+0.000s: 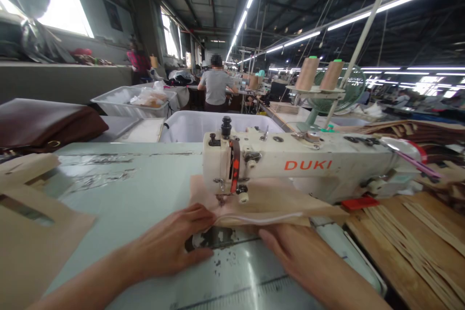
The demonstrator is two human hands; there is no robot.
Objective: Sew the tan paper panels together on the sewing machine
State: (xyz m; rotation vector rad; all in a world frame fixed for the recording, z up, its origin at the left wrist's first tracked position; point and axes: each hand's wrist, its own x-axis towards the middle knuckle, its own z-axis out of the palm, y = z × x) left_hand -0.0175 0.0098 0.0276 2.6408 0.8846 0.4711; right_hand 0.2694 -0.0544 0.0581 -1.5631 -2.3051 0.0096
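A beige fabric piece (276, 198) with a pale strip (269, 216) along its near edge lies under the head of a white sewing machine (269, 160). My left hand (178, 235) rests at the fabric's left edge, close to the needle area (220, 198). Its fingers stretch out flat over the edge, and the thumb stands apart on the table. On the other side, my right hand (286, 244) reaches to the near edge of the fabric. Its thumb shows, while the other fingers are hidden by the fabric, so their grip cannot be made out.
Beige cut pieces (39, 232) lie at the left of the machine table (145, 179), before a brown leather-like item (47, 123). Narrow strips (403, 237) cover a wooden board at right, beside a red object (359, 203). Thread cones (308, 73) stand behind the machine. A person (215, 85) sits ahead.
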